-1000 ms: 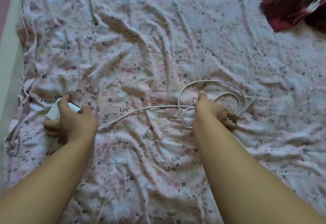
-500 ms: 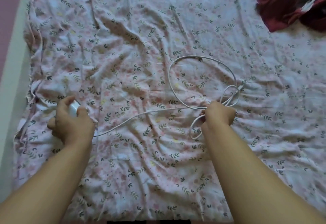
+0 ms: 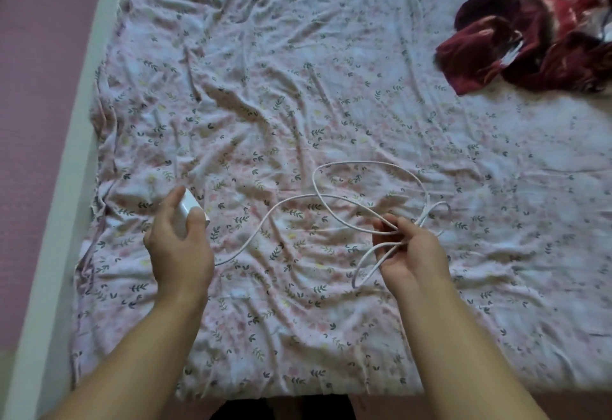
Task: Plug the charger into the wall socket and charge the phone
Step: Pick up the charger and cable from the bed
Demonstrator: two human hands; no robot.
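Observation:
My left hand (image 3: 180,247) grips a white charger block (image 3: 186,212) just above the bed sheet at the left. A white cable (image 3: 331,196) runs from the block across the sheet in loose loops toward the right. My right hand (image 3: 409,250) is closed on several strands of that cable, palm partly turned up, with a loop hanging below the fingers. The cable's free end lies just right of this hand, its plug too small to make out. No phone and no wall socket are in view.
A crumpled floral bed sheet (image 3: 298,105) covers the mattress. A dark red cloth (image 3: 530,42) lies bunched at the far right corner. A white bed edge (image 3: 66,188) runs along the left, with pink floor (image 3: 29,88) beyond it.
Both hands have lifted off the sheet. The left hand has raised the charger block so it shows between the fingers. The right hand has turned palm up, and the cable loops have spread out.

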